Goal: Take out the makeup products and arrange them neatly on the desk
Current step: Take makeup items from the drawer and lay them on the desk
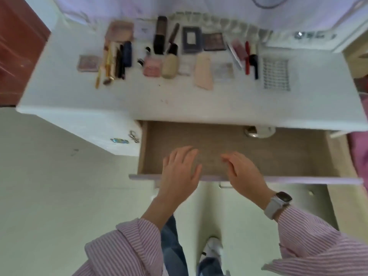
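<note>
Several makeup products lie in rows on the white desk point(179, 104): a beige foundation bottle point(170, 65), a pink compact point(152, 67), a dark palette point(214, 41), a peach case point(203, 71), pencils and tubes point(117, 60) at the left, red and black sticks point(250, 58) at the right. Below the desk edge the wooden drawer point(288, 156) stands pulled out, its bottom bare except for a small white round thing point(260, 132) at the back. My left hand point(180, 172) and my right hand point(242, 172) hover over the drawer's front edge, fingers relaxed, holding nothing.
A white mesh pad point(275, 73) lies at the desk's right end. A side cabinet point(103, 132) with a small handle stands left of the drawer. Pale floor spreads at the left, and a brown door point(18, 46) is at the far left.
</note>
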A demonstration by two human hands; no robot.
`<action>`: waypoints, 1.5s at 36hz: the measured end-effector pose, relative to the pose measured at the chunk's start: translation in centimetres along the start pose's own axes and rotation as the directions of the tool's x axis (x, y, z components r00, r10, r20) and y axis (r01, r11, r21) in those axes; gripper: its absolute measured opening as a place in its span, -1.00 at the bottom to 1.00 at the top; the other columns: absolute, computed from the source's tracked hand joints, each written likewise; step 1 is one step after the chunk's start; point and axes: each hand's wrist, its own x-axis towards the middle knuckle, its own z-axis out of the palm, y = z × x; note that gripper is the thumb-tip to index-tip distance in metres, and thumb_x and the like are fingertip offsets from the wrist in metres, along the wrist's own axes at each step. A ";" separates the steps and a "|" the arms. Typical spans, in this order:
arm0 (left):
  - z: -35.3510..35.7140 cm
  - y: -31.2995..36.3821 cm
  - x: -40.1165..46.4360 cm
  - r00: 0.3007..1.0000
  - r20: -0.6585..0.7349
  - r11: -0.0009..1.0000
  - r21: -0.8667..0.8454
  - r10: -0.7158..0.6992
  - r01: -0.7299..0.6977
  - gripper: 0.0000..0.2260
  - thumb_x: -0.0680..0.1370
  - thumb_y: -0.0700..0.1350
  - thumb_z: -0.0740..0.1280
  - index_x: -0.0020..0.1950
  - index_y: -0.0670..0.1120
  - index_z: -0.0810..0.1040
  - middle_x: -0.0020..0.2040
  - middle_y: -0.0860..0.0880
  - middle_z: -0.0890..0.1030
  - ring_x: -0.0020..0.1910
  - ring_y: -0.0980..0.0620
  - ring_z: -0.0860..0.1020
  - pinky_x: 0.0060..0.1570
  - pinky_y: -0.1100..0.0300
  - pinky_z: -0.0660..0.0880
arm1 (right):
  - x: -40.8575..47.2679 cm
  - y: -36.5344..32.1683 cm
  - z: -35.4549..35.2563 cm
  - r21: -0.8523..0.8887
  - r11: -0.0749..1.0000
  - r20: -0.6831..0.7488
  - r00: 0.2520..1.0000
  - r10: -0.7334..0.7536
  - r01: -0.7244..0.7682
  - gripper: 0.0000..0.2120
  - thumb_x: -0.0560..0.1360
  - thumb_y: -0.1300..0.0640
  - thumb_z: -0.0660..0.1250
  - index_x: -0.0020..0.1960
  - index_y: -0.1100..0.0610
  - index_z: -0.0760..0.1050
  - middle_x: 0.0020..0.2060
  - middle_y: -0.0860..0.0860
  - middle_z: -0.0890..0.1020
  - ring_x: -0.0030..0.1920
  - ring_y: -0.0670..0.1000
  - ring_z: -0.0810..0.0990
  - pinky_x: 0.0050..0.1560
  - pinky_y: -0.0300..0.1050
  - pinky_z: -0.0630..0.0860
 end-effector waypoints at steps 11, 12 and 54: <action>9.6 5.1 -1.9 0.997 -0.031 0.957 0.283 0.068 -0.056 -0.67 0.46 0.19 0.18 -0.12 -0.01 0.60 -0.19 0.04 0.64 -0.20 -0.04 0.53 -0.08 0.07 0.21 | -6.1 10.9 -2.4 -0.428 0.899 0.043 0.996 -0.079 0.090 -0.58 0.48 -0.17 0.07 -0.05 0.10 0.56 -0.23 -0.01 0.63 -0.23 0.08 0.56 -0.18 -0.10 0.18; 9.8 5.0 -2.0 0.994 -0.072 0.960 0.273 0.081 -0.059 -0.69 0.46 0.18 0.21 -0.13 -0.02 0.60 -0.22 0.03 0.64 -0.22 -0.05 0.53 -0.09 0.08 0.19 | -6.2 11.1 -2.2 -0.441 0.892 0.013 0.994 -0.108 0.103 -0.60 0.48 -0.15 0.09 -0.10 0.11 0.55 -0.28 -0.01 0.61 -0.26 0.08 0.55 -0.20 -0.11 0.17; 12.1 4.4 -2.6 0.931 -0.288 0.927 0.357 0.223 -0.112 -0.70 0.52 0.17 0.28 -0.18 -0.05 0.56 -0.29 0.03 0.56 -0.28 -0.03 0.47 -0.10 0.11 0.24 | 4.4 13.9 -0.4 -0.589 0.807 0.344 0.891 0.298 -0.043 -0.57 0.50 0.18 0.21 0.35 0.13 0.26 0.41 0.19 0.11 0.41 0.33 -0.01 0.22 0.25 0.34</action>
